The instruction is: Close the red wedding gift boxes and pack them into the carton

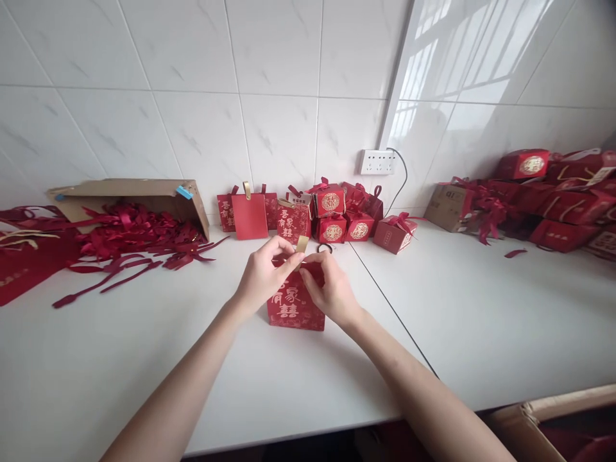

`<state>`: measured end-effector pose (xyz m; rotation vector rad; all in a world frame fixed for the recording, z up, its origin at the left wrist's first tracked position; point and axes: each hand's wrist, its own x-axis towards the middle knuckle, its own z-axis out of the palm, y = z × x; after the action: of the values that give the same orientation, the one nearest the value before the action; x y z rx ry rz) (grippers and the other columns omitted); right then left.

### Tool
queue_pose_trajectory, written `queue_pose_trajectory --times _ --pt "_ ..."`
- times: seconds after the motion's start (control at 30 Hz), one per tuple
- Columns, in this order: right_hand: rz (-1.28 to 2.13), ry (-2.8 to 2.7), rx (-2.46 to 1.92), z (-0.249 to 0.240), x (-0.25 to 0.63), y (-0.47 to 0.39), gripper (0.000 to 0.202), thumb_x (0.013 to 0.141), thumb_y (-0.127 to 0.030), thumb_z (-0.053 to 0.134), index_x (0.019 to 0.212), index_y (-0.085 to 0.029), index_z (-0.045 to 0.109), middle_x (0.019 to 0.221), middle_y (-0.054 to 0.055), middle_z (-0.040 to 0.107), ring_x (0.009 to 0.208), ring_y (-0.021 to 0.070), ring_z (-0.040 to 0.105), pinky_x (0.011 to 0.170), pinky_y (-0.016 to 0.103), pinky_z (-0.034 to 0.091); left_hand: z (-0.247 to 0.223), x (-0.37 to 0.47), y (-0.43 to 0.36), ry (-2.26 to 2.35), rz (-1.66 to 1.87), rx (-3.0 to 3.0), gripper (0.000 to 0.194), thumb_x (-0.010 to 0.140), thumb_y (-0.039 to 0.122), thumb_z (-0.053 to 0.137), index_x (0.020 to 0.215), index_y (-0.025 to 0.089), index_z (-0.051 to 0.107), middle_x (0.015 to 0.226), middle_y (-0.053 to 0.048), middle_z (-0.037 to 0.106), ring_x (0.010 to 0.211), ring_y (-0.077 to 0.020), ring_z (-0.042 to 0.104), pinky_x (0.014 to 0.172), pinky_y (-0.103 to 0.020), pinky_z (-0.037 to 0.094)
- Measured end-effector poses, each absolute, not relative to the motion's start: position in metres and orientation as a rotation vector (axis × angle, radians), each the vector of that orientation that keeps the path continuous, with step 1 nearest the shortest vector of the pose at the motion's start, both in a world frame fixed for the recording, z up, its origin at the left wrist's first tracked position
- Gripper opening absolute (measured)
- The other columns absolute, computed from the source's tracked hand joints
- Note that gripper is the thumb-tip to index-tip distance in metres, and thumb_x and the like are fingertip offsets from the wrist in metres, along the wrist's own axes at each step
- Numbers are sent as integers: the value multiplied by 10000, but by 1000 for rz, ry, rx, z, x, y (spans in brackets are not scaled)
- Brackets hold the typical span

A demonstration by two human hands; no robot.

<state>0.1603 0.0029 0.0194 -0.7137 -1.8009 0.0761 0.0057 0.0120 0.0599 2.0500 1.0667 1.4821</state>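
A red gift box (pixel 296 311) with pale Chinese characters stands upright on the white table, straight in front of me. Both hands are at its top edge. My left hand (pixel 267 269) pinches a gold strap (pixel 302 244) that sticks up above the box, between thumb and fingers. My right hand (pixel 332 289) is closed at the top right of the box, its thumb and forefinger meeting close to the strap's lower end. What lies between the right fingertips is too small to make out. The fingers hide most of the box's top.
Behind stand a plain red box (pixel 250 217) and several small red boxes (pixel 332 228). A cardboard box (pixel 129 187) spills red ribbons (pixel 139 231) at left. More red boxes (pixel 568 202) pile up at right. A power strip (pixel 376 162) hangs on the wall; a black ring (pixel 325 246) lies behind my hands.
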Motion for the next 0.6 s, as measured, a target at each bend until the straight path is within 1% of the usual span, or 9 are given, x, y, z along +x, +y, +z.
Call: queue_pose_trajectory --times 0.1,0.2,0.3,0.37,0.43,0.53,0.6 --pt "36 -1810 -686 19 160 1 82 916 -157 454 971 -216 465 834 29 535 700 143 546 604 269 480 51 11 12 993 1710 1925 226 800 334 640 734 193 476 678 33 578 649 -104 607 626 -201 471" --pt "10 -1871 -653 20 160 -1 148 937 -140 412 1010 -225 507 862 43 538 757 156 537 666 291 488 44 10 10 928 1759 1909 234 789 312 660 716 187 476 667 32 580 642 -101 617 607 -189 475" --pt "38 -1911 -630 21 159 -4 225 937 -121 406 1082 -247 522 888 49 537 775 157 529 694 303 493 47 3 5 919 1724 1943 171 788 300 655 740 175 550 673 19 602 623 -104 609 579 -193 480" --pt "67 -1927 -610 21 158 -6 262 932 -108 410 1113 -260 523 906 50 531 786 154 527 710 307 496 50 -2 2 891 1694 1996 107 811 271 614 791 166 623 741 -7 644 650 -114 618 585 -206 495" --pt "93 -1937 -599 21 157 -7 287 929 -100 410 1131 -269 526 912 50 524 798 154 528 722 311 499 52 -6 0 836 1678 2082 116 821 221 578 845 167 678 832 -29 676 743 -134 637 629 -220 514" --pt "109 -1932 -603 22 157 -6 280 929 -104 412 1113 -269 545 895 47 509 800 155 528 720 315 499 51 -8 -1 793 1691 2178 179 807 150 576 924 182 707 937 -34 690 895 -153 636 753 -239 530" --pt "108 -1922 -611 22 157 -5 260 929 -107 416 1089 -260 553 887 46 502 797 154 528 721 316 497 49 -8 0 802 1707 2209 219 801 126 580 967 190 708 973 -32 687 923 -150 632 797 -246 530"
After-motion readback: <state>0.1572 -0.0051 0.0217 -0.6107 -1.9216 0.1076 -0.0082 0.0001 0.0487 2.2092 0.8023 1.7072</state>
